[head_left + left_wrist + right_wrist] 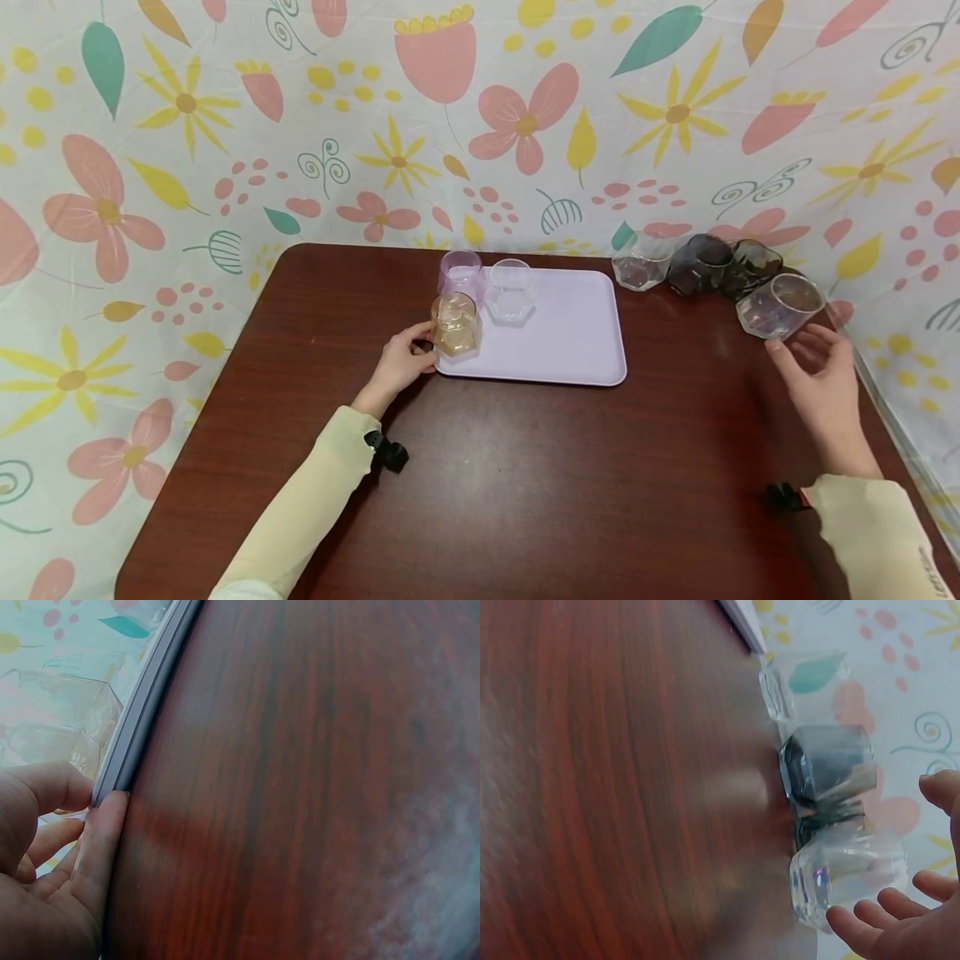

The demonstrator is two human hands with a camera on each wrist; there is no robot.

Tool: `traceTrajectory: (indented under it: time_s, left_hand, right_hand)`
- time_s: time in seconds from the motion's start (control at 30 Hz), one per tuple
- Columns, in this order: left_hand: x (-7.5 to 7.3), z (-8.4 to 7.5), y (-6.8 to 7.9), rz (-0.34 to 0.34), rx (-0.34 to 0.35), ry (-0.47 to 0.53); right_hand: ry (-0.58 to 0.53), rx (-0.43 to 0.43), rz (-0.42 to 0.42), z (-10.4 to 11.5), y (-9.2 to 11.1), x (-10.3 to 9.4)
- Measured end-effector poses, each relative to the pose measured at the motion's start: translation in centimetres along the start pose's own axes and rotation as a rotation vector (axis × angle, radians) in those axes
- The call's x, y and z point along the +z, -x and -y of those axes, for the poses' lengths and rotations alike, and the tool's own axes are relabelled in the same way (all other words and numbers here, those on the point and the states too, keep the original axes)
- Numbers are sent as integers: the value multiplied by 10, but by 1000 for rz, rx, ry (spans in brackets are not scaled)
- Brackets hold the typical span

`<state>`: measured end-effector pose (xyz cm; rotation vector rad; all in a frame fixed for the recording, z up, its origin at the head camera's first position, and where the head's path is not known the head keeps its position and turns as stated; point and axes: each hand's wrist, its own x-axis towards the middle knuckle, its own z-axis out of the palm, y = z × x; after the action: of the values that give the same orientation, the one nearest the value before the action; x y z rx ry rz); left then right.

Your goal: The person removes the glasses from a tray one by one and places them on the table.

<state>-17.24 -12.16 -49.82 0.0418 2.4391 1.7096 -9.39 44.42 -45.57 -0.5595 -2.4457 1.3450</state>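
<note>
In the head view my left hand (pixel 401 362) is at the front left corner of a pale lilac tray (pixel 570 333). Its thumb and a finger pinch the tray's rim (pixel 139 712), beside an amber glass (pixel 456 325). A purple glass (pixel 460 275) and a clear glass (pixel 511 292) stand behind the amber one on the tray. On the right, my right hand (pixel 821 379) has its fingers spread loosely beside a clear, faintly iridescent glass (pixel 776 307). Its fingertips are close to that glass (pixel 817 881); whether they touch it I cannot tell.
A clear faceted glass (pixel 641 262), a dark grey glass (pixel 699 265) and a dark brownish glass (pixel 750 268) form a row at the back right of the brown table (pixel 525 475). A flower-patterned cloth (pixel 300 108) hangs close behind the table and along its right side.
</note>
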Motion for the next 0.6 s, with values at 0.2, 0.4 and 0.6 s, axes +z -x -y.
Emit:
traceTrajectory:
  time_s: [0.2,0.4,0.6]
  left_hand:
    - [0,-1,0,0,2,-5]
    - [0,-2,0,2,7,-6]
    - [0,-3,1,5,2,-19]
  right_hand:
    - [-35,-37,18,15,16,7]
    - [-101,-99,6,32,31,20]
    - [-119,-196,54,47,45,33]
